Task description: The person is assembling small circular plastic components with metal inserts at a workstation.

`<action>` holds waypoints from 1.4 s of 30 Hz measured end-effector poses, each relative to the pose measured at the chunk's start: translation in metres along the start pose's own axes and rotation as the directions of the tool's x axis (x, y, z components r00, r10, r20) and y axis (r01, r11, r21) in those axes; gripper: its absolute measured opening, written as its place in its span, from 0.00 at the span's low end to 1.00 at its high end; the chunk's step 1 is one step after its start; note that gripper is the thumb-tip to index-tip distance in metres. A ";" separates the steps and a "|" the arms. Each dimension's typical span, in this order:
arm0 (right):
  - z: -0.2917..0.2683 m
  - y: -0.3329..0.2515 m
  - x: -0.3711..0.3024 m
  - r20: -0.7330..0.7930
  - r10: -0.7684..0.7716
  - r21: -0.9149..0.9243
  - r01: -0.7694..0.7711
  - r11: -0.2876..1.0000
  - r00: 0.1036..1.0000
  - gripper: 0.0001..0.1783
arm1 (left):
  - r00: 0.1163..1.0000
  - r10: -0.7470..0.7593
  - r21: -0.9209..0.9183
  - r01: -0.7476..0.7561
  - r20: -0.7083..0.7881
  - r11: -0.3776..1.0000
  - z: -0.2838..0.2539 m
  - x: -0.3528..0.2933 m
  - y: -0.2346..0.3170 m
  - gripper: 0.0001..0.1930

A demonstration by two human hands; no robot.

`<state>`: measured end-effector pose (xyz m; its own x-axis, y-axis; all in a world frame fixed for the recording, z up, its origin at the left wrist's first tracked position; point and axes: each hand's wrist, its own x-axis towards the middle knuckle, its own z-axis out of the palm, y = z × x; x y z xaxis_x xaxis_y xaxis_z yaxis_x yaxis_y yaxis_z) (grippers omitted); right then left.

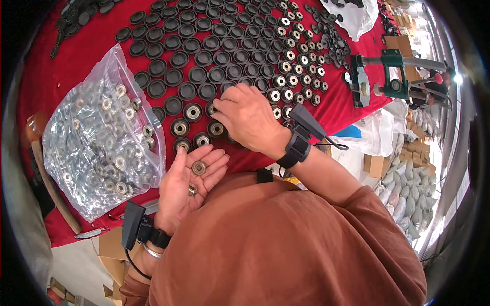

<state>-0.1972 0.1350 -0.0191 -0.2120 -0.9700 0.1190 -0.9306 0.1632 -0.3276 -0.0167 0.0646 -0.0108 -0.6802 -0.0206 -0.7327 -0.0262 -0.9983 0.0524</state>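
My left hand (190,176) is palm up near the table's front edge, fingers stretched out. Two small metal ball bearings lie in it, one bearing (199,168) by the fingers and another (192,189) lower in the palm. Over the front of the rows, my right hand (247,116) is curled with its fingertips down at a black round cup (210,108). Whatever those fingertips pinch is hidden. Between my hands stand black cups with bearings seated in them, among them a filled cup (201,139). Behind are rows of black cups (204,57) with no bearing showing.
A clear plastic bag (104,137) full of bearings lies at the left, beside a wooden-handled tool (53,188). More bearing-filled cups (292,80) line the right side of the red cloth (337,120). A green metal hand press (393,76) stands at the right edge.
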 end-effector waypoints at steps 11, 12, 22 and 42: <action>-0.007 -0.041 -0.014 0.102 -0.234 0.427 0.170 0.888 0.967 0.09 | 0.983 0.050 -0.063 -0.039 0.178 0.997 -0.012 0.007 0.000 0.30; -0.006 -0.042 -0.015 0.093 -0.285 0.454 0.214 0.865 0.954 0.09 | 0.983 0.051 -0.062 -0.040 0.179 0.997 -0.019 0.010 0.001 0.30; 0.000 -0.026 0.038 -0.017 -0.076 0.288 0.077 0.955 0.997 0.09 | 0.986 0.125 0.013 -0.125 -0.110 0.992 -0.004 -0.002 0.004 0.29; 0.002 -0.041 0.046 0.024 -0.131 0.396 0.111 0.912 0.991 0.09 | 0.947 0.322 -0.240 -0.317 -0.020 0.918 -0.021 0.006 0.005 0.24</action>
<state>-0.1679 0.0833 -0.0022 -0.0811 -0.9870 0.1386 -0.7539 -0.0302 -0.6563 -0.0055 0.0582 -0.0286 -0.6378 -0.3417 -0.6902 0.3672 -0.9227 0.1175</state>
